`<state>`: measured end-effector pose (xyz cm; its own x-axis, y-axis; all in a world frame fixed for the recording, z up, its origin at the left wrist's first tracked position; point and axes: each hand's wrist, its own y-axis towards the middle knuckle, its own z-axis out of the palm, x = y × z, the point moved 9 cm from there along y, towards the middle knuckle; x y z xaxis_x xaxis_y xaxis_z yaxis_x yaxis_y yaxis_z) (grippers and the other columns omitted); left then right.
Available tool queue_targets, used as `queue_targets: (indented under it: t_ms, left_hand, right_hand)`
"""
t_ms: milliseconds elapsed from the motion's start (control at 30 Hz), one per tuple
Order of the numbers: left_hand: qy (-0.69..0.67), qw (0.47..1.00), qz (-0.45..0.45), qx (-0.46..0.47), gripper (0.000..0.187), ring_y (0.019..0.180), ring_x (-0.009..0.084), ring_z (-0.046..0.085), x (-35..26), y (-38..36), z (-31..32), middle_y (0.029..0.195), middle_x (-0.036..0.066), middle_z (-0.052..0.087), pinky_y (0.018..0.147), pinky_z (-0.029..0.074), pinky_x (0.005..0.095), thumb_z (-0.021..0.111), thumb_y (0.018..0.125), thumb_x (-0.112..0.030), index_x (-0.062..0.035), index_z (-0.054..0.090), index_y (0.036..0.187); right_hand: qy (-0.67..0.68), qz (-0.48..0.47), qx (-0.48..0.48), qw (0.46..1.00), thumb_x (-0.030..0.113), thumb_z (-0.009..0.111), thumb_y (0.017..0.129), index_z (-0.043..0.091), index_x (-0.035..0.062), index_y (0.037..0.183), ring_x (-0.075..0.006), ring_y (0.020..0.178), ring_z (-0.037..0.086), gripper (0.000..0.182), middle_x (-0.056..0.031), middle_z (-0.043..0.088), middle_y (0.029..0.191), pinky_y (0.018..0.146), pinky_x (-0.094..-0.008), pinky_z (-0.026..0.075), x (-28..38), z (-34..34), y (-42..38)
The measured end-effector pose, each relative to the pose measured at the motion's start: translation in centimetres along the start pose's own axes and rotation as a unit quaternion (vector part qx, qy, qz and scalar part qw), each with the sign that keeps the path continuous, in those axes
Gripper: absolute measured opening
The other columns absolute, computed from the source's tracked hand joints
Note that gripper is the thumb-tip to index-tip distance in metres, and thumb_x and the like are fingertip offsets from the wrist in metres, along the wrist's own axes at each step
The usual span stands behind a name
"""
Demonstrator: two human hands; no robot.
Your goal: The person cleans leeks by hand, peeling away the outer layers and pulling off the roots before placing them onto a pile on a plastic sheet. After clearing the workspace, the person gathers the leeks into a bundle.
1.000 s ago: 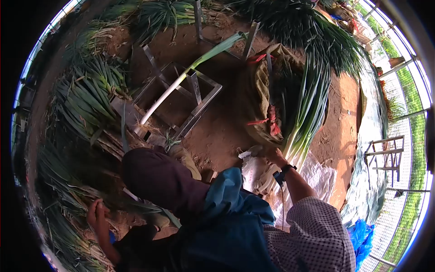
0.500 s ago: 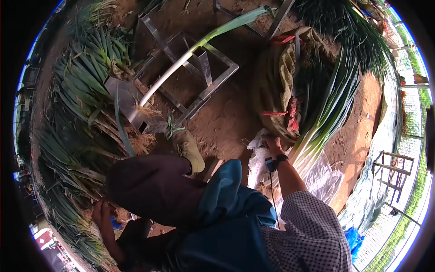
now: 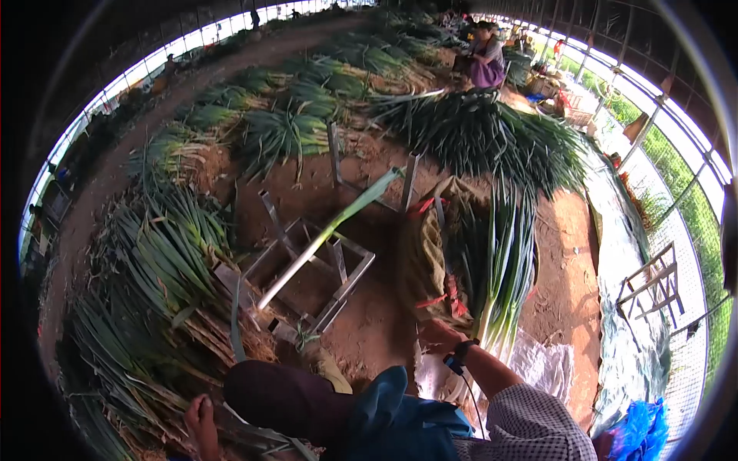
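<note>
My left hand (image 3: 201, 419) is low at the left, beside the heaped leeks (image 3: 146, 307). Its fingers are loosely bent, and nothing shows between them. Close to it, a leek (image 3: 265, 432) lies by my knee. My right hand (image 3: 440, 336), with a black band at the wrist, is closed beside a white sack (image 3: 538, 369); what its fingers hold, if anything, is hidden. Just beyond it are an olive cloth (image 3: 427, 253) with red ties (image 3: 457, 300) and a bundle of leeks (image 3: 500, 269), pale stems toward me. A single leek (image 3: 311, 250) slants across a metal frame (image 3: 346, 288).
More leeks lie in rows farther off, with a large dark-green pile (image 3: 492, 134) at the back. A person (image 3: 486, 61) sits behind that pile. A small stool-like frame (image 3: 653, 284) stands at the right, and a blue plastic bag (image 3: 644, 432) is at the lower right.
The view has tilted up, bringing the far rows and the seated person into sight. A leek now shows by my left knee. My right hand remains near the white sack.
</note>
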<state>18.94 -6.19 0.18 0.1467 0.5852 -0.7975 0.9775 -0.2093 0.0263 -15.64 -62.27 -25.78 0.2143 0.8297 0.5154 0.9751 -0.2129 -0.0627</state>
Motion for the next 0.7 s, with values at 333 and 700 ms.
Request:
queue_targets:
  t_ms: [333,700]
  left_hand:
    - [-0.240,0.963,-0.103,-0.058,0.034,0.107,0.0320,0.061,-0.5,-5.7,-6.3,0.119,0.018,0.064,0.093,0.050,0.0427,0.054,0.101,-0.023,-0.0031,0.060,0.128]
    - [0.077,0.974,0.167,-0.129,0.043,0.096,0.0299,0.066,-3.1,-7.7,-13.2,0.117,0.017,0.065,0.078,0.054,0.0384,0.072,0.086,-0.015,-0.0027,0.063,0.127]
  right_hand:
    - [0.079,0.060,-0.094,0.991,0.030,0.068,0.090,0.068,0.0022,0.107,-0.0166,0.074,0.069,0.032,-0.0090,0.069,0.080,0.068,-0.0330,0.055,17.9,-28.2,11.5]
    - [-0.010,-0.101,-0.162,0.982,0.019,0.063,0.088,0.068,0.0021,0.092,-0.0181,0.064,0.068,0.018,-0.0098,0.068,0.073,0.060,-0.0335,0.053,25.3,-42.7,18.7]
